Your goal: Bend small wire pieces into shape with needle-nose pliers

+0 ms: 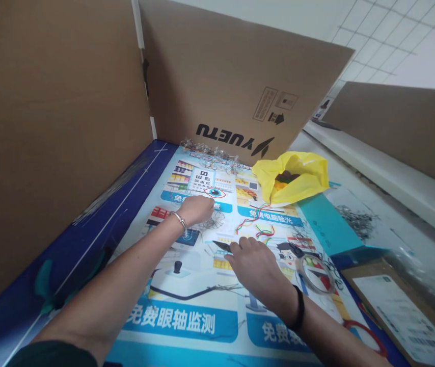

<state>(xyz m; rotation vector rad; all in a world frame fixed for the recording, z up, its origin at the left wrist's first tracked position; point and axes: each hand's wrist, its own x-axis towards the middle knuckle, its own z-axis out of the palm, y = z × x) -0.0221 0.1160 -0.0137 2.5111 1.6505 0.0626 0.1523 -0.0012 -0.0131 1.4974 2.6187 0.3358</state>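
Observation:
My left hand (198, 210) is closed over the printed poster (187, 344), beside a loose tangle of thin wire (214, 221); what its fingers hold, if anything, is hidden. A silver bangle circles that wrist. To the right and lower, my right hand (248, 257) grips a small tool with a dark pointed blade (222, 246), its tip toward the left. Beyond this hand, red, green and yellow threads (265, 232) lie on the poster. A yellow bag (305, 176) stands open at the poster's far right, with dark and orange contents.
Cardboard panels (240, 76) rise at the back and left. More wire bits (217, 153) lie along the far edge. At right are a clear tape roll (317, 272), scissors, a teal box flap (324, 224) and a labelled cardboard package (401, 311). Teal-handled pliers (45, 285) lie at left.

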